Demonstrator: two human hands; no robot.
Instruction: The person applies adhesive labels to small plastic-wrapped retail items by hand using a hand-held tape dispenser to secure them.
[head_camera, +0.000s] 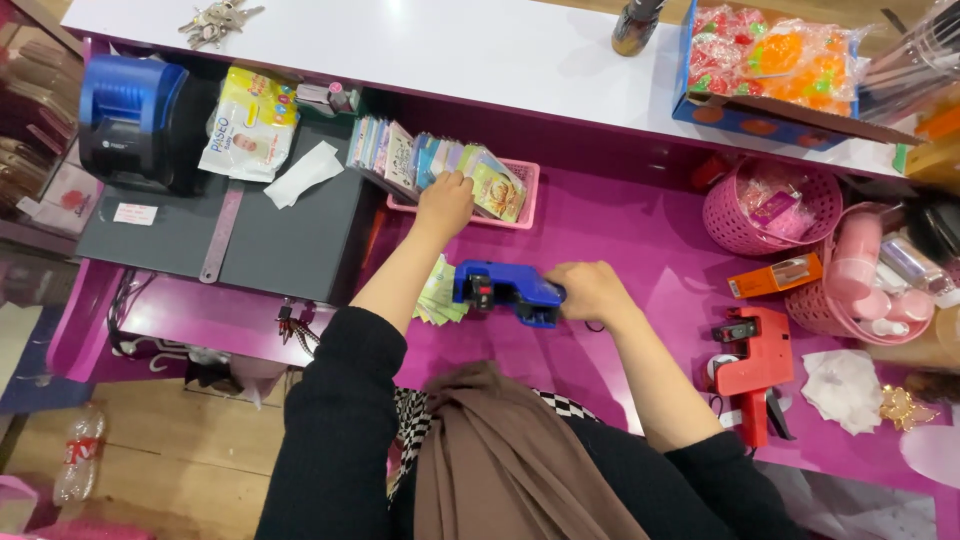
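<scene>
My left hand (445, 203) reaches into a flat pink basket (528, 176) of small colourful packets (430, 160) standing on edge, fingers closed on one of them. My right hand (592, 292) grips the handle of a blue label gun (505, 289) lying on the magenta counter (640, 240). Under the gun's front end sits a small stack of pale green packets (437, 295).
A red label gun (750, 365) lies right of my right arm. Round pink baskets (770, 205) with small items stand at the right. A blue receipt printer (135, 120), wipes pack and ruler sit on a grey surface at left. Keys (215, 22) and a candy box (775, 65) rest on the white shelf.
</scene>
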